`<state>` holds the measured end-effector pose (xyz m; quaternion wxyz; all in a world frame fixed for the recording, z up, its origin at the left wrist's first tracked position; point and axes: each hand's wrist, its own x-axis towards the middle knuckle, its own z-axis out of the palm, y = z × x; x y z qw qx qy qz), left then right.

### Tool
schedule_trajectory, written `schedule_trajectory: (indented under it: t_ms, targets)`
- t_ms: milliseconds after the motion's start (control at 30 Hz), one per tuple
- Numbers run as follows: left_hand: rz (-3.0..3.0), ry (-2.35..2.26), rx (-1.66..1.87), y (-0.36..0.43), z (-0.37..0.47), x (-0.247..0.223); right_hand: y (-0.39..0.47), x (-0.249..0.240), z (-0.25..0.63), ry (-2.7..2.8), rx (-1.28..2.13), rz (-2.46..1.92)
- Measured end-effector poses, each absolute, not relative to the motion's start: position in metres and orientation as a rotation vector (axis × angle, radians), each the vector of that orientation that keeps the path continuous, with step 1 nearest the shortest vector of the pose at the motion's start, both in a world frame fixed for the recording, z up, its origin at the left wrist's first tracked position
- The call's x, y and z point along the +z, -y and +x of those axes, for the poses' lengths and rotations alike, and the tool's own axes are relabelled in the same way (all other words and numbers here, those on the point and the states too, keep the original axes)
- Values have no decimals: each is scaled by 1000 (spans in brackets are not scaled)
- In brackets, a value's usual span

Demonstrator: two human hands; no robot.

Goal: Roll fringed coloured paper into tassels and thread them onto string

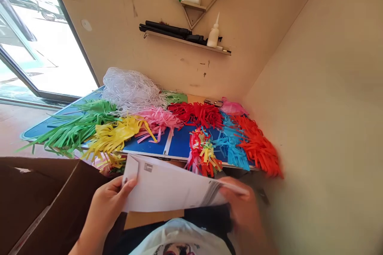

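Observation:
A white printed sheet of paper (170, 185) is stretched between my two hands above my lap. My left hand (115, 193) pinches its left end, where the paper is folded over, with the thumb on top. At the other end my right hand (239, 197) grips the paper near a band of grey stripes; this hand is slightly blurred. Just beyond the sheet, a multicoloured bundle of fringed strips (203, 149) hangs at the front edge of the blue table (179, 141). Part of a brown piece (152, 219) shows beneath the paper.
Fringed bundles in green (72, 127), yellow (116, 133), pink (158, 119), red (197, 113), blue (233, 139) and orange (260, 143) lie along the table. White stringy material (128, 87) is heaped behind. A cardboard box (36, 199) stands at left. Wall shelves hold glue bottles (213, 35).

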<state>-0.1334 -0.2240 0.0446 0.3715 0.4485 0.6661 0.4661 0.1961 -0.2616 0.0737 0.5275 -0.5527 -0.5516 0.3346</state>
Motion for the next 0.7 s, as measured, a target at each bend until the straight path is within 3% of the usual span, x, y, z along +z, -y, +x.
schedule_trajectory:
  t_ms: [167, 300, 433, 567, 700]
  targets:
    - [995, -1521, 1135, 221, -132, 49, 222, 103, 218, 1111, -189, -1202]
    - [974, -1389, 1096, 225, -127, 49, 183, 107, 210, 1715, -432, -1079]
    - [1038, -1189, 1072, 226, -118, 54, 188, 94, 166, 1955, -116, -1138]
    - [1035, -1086, 1079, 223, -106, 68, 211, 89, 135, 2103, 514, -1236]
    - [975, -1121, 1184, 225, -102, 73, 216, 88, 150, 1771, 1067, -1323]
